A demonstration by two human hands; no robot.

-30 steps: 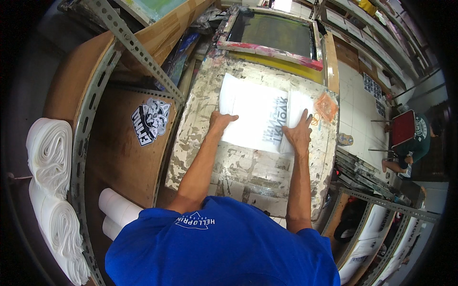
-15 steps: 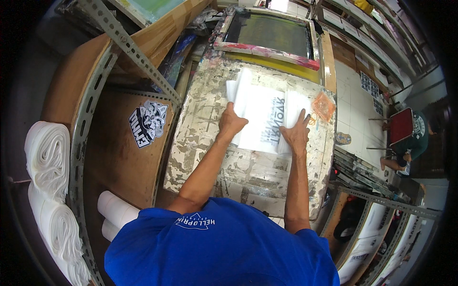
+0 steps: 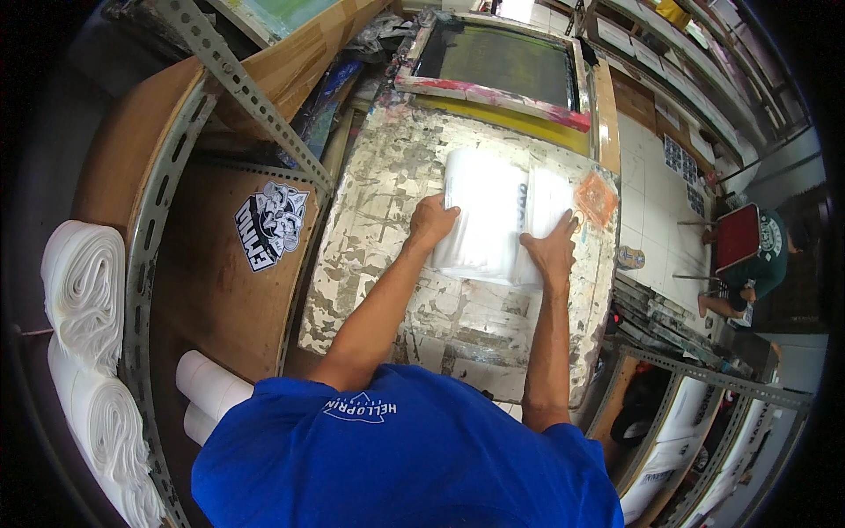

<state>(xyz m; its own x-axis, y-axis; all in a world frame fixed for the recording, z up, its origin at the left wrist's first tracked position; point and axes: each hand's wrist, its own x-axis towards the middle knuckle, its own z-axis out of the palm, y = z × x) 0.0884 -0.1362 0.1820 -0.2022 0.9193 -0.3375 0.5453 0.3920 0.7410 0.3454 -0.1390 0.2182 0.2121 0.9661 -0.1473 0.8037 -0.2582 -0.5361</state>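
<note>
A stack of thin white, plastic-looking sheets (image 3: 484,216) with dark printing lies folded on the worn table (image 3: 378,299). Its left part is turned over toward the middle and covers much of the print. My left hand (image 3: 433,222) grips the left edge, fingers curled and thumb on top. Against the folded right part rests my right hand (image 3: 552,253), open, with its thumb and fingers spread. Just beyond the right hand's fingertips sits an orange translucent bag (image 3: 596,198).
A framed printing screen (image 3: 493,66) with a pink-stained edge lies at the table's far end. Rolls of white material (image 3: 84,290) stand at the left by a perforated metal post (image 3: 238,79). A seated person (image 3: 770,255) is at the far right, beside a red chair (image 3: 738,236).
The left part of the white stack has folded over to the right, hiding most of the print. My left hand has moved slightly up and right; my right hand has shifted only a little.
</note>
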